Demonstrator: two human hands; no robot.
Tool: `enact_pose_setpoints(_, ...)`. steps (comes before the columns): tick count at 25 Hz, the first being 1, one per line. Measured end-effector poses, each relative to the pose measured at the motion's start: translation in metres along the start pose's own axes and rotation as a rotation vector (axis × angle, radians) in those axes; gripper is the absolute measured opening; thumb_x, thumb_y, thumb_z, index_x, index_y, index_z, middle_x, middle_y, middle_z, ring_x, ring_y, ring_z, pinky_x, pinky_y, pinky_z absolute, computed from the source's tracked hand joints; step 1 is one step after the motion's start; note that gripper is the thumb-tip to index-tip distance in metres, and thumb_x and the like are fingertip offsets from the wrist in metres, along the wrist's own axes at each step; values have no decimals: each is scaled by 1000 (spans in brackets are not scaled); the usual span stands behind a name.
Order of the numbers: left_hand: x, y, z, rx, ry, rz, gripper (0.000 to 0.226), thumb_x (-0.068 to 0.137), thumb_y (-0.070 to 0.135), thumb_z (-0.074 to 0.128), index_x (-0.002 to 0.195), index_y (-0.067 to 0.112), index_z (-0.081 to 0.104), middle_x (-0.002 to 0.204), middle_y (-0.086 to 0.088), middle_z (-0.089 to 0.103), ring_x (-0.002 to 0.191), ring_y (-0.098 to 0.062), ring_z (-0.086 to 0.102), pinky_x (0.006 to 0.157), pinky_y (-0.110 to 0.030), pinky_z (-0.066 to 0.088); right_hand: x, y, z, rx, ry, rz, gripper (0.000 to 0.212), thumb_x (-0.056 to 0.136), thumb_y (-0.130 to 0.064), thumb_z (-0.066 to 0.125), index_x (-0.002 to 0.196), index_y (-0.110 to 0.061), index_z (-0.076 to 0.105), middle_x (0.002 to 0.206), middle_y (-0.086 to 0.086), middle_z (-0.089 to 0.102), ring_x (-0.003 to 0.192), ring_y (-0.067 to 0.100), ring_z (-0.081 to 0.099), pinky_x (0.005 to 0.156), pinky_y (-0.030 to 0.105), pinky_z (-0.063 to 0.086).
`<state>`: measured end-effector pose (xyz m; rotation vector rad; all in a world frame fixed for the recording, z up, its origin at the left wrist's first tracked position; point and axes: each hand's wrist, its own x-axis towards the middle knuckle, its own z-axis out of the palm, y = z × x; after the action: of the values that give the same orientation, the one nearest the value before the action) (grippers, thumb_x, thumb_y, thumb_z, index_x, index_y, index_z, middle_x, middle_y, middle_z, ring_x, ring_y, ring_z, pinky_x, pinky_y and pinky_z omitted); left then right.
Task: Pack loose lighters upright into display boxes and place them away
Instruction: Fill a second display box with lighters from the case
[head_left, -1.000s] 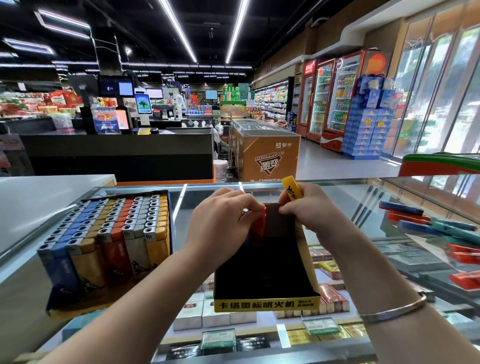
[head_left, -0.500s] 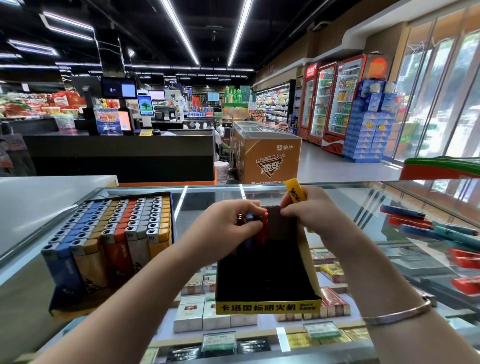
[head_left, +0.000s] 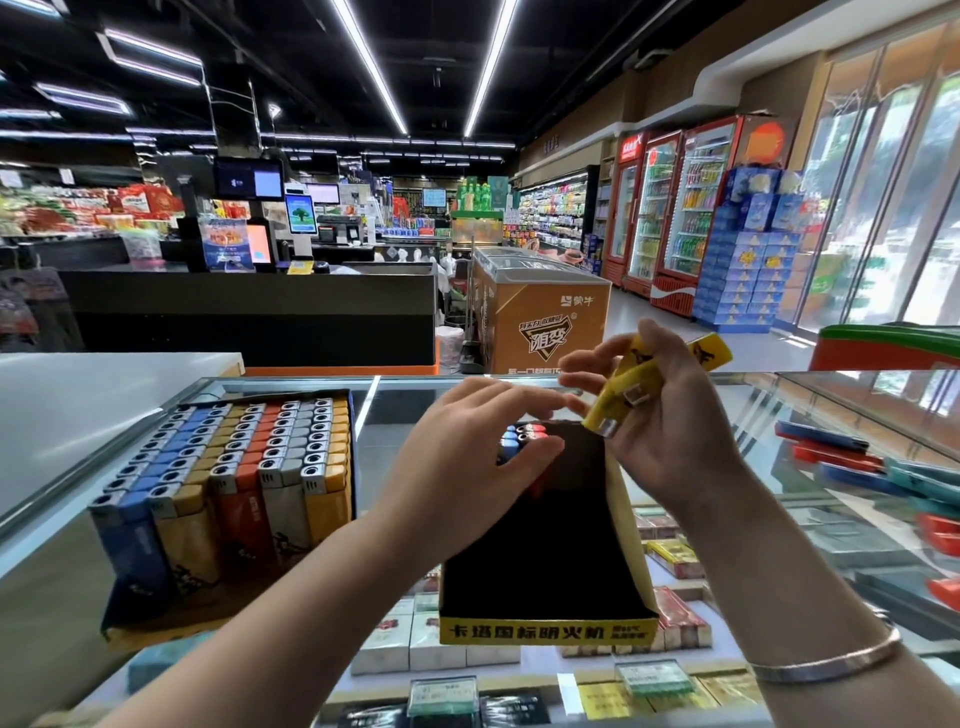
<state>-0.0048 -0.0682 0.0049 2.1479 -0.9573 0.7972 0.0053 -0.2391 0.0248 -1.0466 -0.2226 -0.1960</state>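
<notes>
A black display box (head_left: 545, 551) with a yellow front strip lies on the glass counter. At its far end stand a few upright lighters (head_left: 522, 435), blue and red. My left hand (head_left: 467, 457) rests over them with fingers spread, steadying them. Just right of the box's far corner, my right hand (head_left: 670, 415) is raised and holds yellow lighters (head_left: 631, 387), heads pointing down. To the left sits a full display box (head_left: 228, 478) with rows of blue, yellow, red and grey lighters.
Loose blue, red and teal lighters (head_left: 852, 462) lie on the glass at the right. Cigarette packs (head_left: 675, 558) show under the glass counter (head_left: 400, 410). A white counter (head_left: 78, 405) adjoins on the left. Behind are checkout desks, a freezer and drink fridges.
My right hand has lifted away from the box's far corner and turned its yellow lighters into view. My left hand has opened over the lighters standing in the box.
</notes>
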Motion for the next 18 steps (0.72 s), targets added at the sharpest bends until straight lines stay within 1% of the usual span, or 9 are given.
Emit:
enact_pose_setpoints(2,0,4,0,-46,-6,31,31,82,37,63,112,32,58,98,20,64,102,-2,55,86,-23,44,-3,5,4,74,-92,19,42,86,-43,44,66,-11,63,81,15,69,80,25,65,89,46,44)
enact_pose_setpoints(5,0,8,-1,-165,-39,-17,34,79,44,62,110,42,48,92,20,66,93,3,60,83,-19,46,-7,8,9,162,-184,43,45,85,-47,43,72,-11,66,85,15,68,83,26,65,93,49,44)
enact_pose_setpoints(8,0,8,1,-262,-46,-81,29,78,35,67,104,35,54,93,21,65,89,4,62,77,-18,52,-8,12,11,229,-254,53,46,88,-48,43,78,-11,67,89,16,66,85,28,64,92,50,44)
enact_pose_setpoints(10,1,7,1,-410,-17,-135,20,79,24,68,98,25,61,91,14,68,86,0,65,73,-20,54,-8,14,13,214,-267,40,45,89,-47,43,79,-10,67,89,17,65,87,30,63,92,50,44)
enact_pose_setpoints(12,2,6,-1,-603,35,-235,15,81,12,67,94,19,64,86,5,70,83,-7,67,70,-21,54,-7,14,15,204,-255,20,42,88,-44,44,80,-10,67,89,17,65,89,29,63,90,47,46)
enact_pose_setpoints(14,4,3,-4,-713,128,-319,16,84,6,62,93,19,65,86,1,70,79,-12,68,68,-20,54,-6,13,16,163,-205,-7,36,84,-40,48,84,-11,69,90,13,66,94,25,63,91,44,46)
enact_pose_setpoints(16,6,0,-9,-750,223,-370,19,86,5,59,94,21,64,87,0,69,78,-13,69,69,-20,54,-4,12,13,89,-135,-61,30,83,-35,50,88,-12,69,88,8,70,93,20,64,92,41,43)
enact_pose_setpoints(17,7,-2,-12,-744,248,-382,19,87,6,58,95,22,63,88,0,68,79,-12,68,71,-21,54,-3,11,11,8,-88,-105,26,85,-31,50,88,-13,69,84,6,71,89,17,66,90,39,43)
enact_pose_setpoints(18,8,-3,-15,-725,254,-386,19,88,7,58,96,24,62,88,0,68,79,-11,68,73,-22,55,-2,10,8,-137,-21,-156,23,89,-27,49,86,-15,68,80,4,72,85,13,67,85,36,44)
